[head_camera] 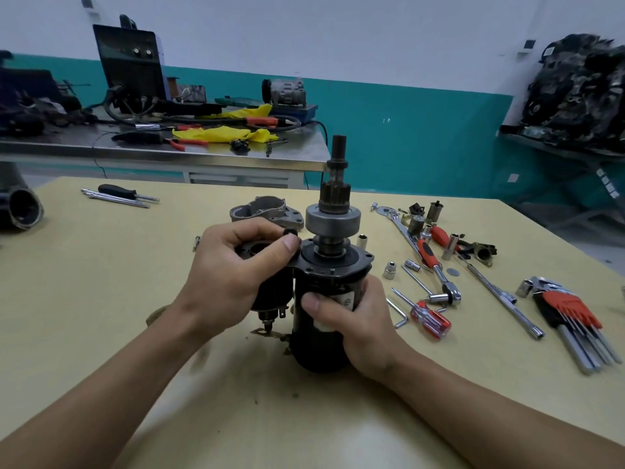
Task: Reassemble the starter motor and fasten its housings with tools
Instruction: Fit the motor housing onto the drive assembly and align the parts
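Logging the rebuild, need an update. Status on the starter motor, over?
Left hand and right hand both grip starter motor, upright on table. Nose housing off, lying behind it. Nothing in the way.

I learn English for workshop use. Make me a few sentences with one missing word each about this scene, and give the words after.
1. The right hand grips the starter motor, which stands ____ on the table.
2. The grey housing lies on the table, ____ the left hand as the camera sees it.
3. The hex key set has a ____ holder.

Missing words: upright; behind; red.
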Demonstrator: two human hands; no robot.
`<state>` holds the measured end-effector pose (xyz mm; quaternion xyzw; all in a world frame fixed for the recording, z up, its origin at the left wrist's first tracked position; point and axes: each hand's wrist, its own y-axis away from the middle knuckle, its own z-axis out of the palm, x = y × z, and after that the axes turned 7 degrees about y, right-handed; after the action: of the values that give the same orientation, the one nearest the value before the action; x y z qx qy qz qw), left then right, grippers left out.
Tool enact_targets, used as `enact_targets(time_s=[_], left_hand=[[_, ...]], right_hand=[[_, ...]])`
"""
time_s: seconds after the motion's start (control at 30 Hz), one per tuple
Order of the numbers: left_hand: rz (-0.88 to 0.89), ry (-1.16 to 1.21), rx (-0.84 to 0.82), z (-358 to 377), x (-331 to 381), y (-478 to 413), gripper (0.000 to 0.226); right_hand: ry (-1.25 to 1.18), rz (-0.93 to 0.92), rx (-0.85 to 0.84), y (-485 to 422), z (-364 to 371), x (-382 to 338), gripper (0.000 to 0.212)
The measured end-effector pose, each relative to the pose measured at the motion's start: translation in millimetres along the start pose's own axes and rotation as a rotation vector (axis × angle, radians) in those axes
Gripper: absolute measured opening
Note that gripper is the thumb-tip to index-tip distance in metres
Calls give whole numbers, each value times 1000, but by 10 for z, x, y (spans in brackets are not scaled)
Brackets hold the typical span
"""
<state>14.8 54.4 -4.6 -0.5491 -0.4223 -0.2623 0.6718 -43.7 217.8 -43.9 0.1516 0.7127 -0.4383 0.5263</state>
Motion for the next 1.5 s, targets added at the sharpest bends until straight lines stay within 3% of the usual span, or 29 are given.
enact_targets(time_s=[0.13, 0.27, 0.47, 0.63, 0.7, 0.77, 0.8, 0.97, 1.13, 1.4, 1.5], left_hand=[[-24, 48, -58, -28, -6, -38, 33], [-20, 50, -149, -61, 11, -1, 22], [48, 1, -195, -95, 18, 84, 13], [76, -31, -185, -85, 19, 81, 10], [84, -39, -175, -92, 16, 87, 10], [82, -39, -166, -77, 23, 95, 10], [80, -41, -162, -70, 27, 97, 11], [39, 13, -164, -14, 47, 85, 25], [-10, 57, -148, -12, 62, 89, 25], [104, 39, -57, -95, -54, 282, 8], [73, 45, 49, -92, -84, 302, 12]], right_hand=[[0, 14, -16, -4, -8, -11, 32], [19, -22, -50, -8, -15, -27, 31], [-40, -102, -74, 23, 15, -22, 30], [2, -42, -99, 42, 0, -18, 32], [-1, 8, -143, -15, -59, -82, 49], [-68, 41, -151, -66, -119, -139, 89], [-116, 39, -146, -78, -123, -158, 97], [-181, 3, 50, -67, -46, -168, 53], [-141, -36, 101, -73, -32, -208, 37], [-93, -50, 15, -34, 90, -188, 41], [-17, -31, 54, 84, 134, -120, 58]])
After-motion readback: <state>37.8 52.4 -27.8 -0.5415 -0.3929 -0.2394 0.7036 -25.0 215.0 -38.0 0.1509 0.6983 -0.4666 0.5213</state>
